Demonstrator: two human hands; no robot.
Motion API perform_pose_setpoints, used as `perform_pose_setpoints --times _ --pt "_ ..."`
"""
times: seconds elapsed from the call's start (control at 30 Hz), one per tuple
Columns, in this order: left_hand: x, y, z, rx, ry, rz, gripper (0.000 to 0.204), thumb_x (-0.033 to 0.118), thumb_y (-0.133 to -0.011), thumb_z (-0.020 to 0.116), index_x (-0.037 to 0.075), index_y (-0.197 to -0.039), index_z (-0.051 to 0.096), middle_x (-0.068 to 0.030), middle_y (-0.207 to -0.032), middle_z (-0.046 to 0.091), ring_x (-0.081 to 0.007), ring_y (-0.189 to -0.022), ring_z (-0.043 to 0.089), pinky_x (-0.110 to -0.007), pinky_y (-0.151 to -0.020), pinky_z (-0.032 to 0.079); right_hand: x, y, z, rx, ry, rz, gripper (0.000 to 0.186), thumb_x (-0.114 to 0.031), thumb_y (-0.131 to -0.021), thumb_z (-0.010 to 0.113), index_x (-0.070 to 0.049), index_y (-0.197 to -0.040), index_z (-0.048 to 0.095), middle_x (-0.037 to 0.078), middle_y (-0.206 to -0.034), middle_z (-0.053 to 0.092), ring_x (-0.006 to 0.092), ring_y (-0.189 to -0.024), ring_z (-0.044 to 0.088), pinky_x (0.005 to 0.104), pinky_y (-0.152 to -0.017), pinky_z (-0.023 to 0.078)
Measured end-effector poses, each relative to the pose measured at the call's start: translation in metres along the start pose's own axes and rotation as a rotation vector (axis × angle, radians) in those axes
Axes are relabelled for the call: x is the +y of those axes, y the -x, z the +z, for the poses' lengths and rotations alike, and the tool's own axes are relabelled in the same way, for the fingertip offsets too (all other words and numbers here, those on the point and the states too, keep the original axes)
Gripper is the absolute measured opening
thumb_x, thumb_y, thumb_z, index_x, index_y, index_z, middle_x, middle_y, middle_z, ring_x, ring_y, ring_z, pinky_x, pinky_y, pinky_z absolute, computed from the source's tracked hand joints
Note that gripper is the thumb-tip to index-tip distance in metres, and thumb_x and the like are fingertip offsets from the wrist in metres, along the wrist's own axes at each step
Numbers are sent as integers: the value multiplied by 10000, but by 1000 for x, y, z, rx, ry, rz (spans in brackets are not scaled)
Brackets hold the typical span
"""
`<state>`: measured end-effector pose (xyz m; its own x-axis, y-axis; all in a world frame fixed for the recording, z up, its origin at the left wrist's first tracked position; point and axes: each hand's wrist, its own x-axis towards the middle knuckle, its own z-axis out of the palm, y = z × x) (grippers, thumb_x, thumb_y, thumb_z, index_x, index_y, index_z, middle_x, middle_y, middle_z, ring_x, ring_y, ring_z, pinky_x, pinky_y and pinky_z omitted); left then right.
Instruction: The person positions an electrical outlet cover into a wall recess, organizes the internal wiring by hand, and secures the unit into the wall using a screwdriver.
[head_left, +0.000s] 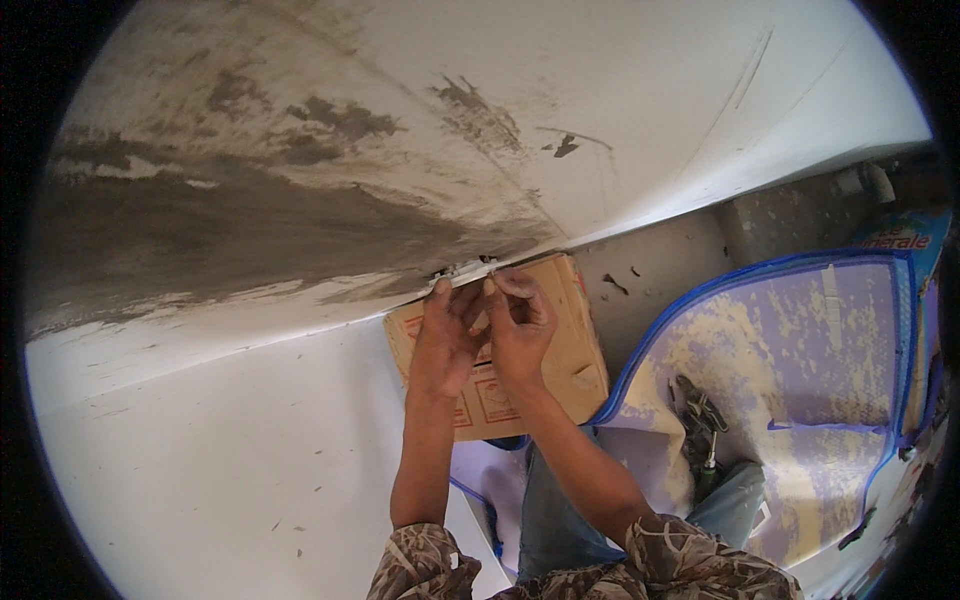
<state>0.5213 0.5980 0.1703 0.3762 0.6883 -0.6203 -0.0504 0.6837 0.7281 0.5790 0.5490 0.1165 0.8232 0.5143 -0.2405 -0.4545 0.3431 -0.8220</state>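
Observation:
A small white fitting (462,272) with dark gaps along it sits at the lower edge of a white wall (700,90) smeared with dark grey. My left hand (445,350) touches the fitting with its thumb, fingers curled. My right hand (515,335) is pinched at the fitting's right end; what it holds is hidden or too small to name. A flat cardboard piece (580,330) with red printing lies beneath both hands.
A worn lilac mat (820,350) with blue edging is at the right, with dark tools (700,420) on it. Behind it are a grey ledge (780,210) and a blue printed piece (920,230). A white surface (230,460) spans the left. My jeans-clad legs (545,510) show below.

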Motion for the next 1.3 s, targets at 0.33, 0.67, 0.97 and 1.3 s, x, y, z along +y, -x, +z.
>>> perform_pose_setpoints --times 0.33,0.67,0.97,1.3 --pt "10 4 -3 -18 -50 5 642 613 -927 508 127 -1343 468 -78 -1314 537 -228 -1222 475 -468 -995 398 -9 2 11 40 78 121 77 -44 -893 679 -1 -943 639 47 -885 656 93 -784 589 235 -653 488" --pt "2 -10 -17 -121 -10 -41 605 506 -996 451 6 -1333 504 -124 -1296 576 -255 -1161 561 -347 -1038 426 -13 2 30 102 337 -11 364 -305 -1024 442 15 -956 600 185 -860 621 345 -807 572 435 -760 457" --pt "30 15 2 102 7 -32 844 645 -929 459 -34 -1424 382 -175 -1462 404 -258 -1362 384 -389 -1130 310 -26 6 33 -26 317 -233 134 -106 -942 514 23 -953 480 244 -899 537 433 -851 538 480 -719 424" --pt "28 10 5 141 -49 -78 888 647 -924 466 -59 -1443 322 -177 -1484 382 -255 -1390 347 -395 -1133 308 -8 2 23 -66 455 -292 209 -95 -863 539 9 -1043 560 245 -1042 575 428 -947 558 490 -775 449"
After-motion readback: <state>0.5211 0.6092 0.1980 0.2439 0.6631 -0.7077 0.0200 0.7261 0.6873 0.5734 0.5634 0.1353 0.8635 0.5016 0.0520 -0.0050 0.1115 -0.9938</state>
